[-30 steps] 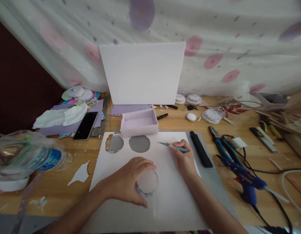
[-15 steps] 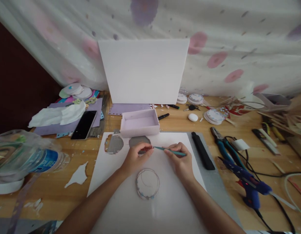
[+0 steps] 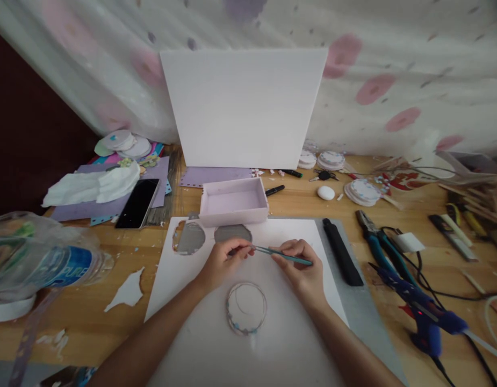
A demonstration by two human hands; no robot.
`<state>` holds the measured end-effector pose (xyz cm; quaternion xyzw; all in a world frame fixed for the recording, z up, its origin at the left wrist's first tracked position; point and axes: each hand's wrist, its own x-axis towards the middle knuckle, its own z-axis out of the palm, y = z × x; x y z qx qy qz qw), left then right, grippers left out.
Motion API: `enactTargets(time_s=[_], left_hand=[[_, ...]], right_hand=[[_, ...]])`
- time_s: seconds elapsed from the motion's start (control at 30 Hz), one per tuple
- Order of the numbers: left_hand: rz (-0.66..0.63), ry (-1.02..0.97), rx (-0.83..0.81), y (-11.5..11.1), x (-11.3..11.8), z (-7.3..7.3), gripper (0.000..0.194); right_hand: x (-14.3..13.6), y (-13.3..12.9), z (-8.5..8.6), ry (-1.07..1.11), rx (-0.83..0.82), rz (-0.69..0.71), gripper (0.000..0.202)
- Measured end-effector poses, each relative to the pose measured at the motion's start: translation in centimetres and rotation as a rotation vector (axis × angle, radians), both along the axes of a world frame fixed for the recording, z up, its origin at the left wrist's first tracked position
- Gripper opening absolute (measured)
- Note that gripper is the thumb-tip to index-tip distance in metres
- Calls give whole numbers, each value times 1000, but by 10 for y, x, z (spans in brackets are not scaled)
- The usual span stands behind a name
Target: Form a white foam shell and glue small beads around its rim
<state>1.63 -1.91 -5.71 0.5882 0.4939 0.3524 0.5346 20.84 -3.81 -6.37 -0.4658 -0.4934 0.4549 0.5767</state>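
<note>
Teal tweezers [image 3: 290, 256] lie between the fingers of my right hand [image 3: 302, 269], their tips pointing left. The two prongs look slightly apart. At those tips, my left hand [image 3: 228, 262] pinches something too small to make out. Below both hands a thin ring [image 3: 228, 310] with small blue and pinkish pieces along it rests on the white sheet [image 3: 184, 344]. Two round cut-outs in the sheet, a left hole [image 3: 192, 238] and a right hole [image 3: 233, 233], show grey beneath. My left fingers partly cover the right one.
A lilac box [image 3: 234, 216] stands behind my hands, before a white board [image 3: 248, 107]. On the right are a black case [image 3: 343, 252], pliers [image 3: 379, 242], and a blue glue gun [image 3: 427, 312] with cords. A phone [image 3: 138, 203] and a plastic bottle [image 3: 71, 266] are on the left.
The tweezers' prongs have spread a little at the tips, and my right hand has shifted slightly right and down. The whole view has also moved a bit.
</note>
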Motion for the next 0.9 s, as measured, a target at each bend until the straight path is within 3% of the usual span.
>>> enactTargets(time_s=[0.43, 0.57, 0.67, 0.73, 0.8, 0.9], left_hand=[[41, 21, 34, -1, 2, 1, 20], [5, -69, 19, -4, 1, 8, 27], [-39, -185, -41, -6, 2, 13, 33], [15, -292, -123, -5, 4, 13, 33], [86, -393, -202, -5, 5, 10, 30], [123, -468, -235, -5, 7, 4, 26]], right_hand=[[0, -2, 3, -37, 42, -69, 23], [-2, -5, 12, -357, 330, -156, 21], [-8, -6, 18, -706, 632, -61, 24], [-14, -3, 20, -878, 773, 17, 25], [-20, 0, 24, -972, 846, 67, 20], [-20, 0, 35, -1052, 826, 181, 20]])
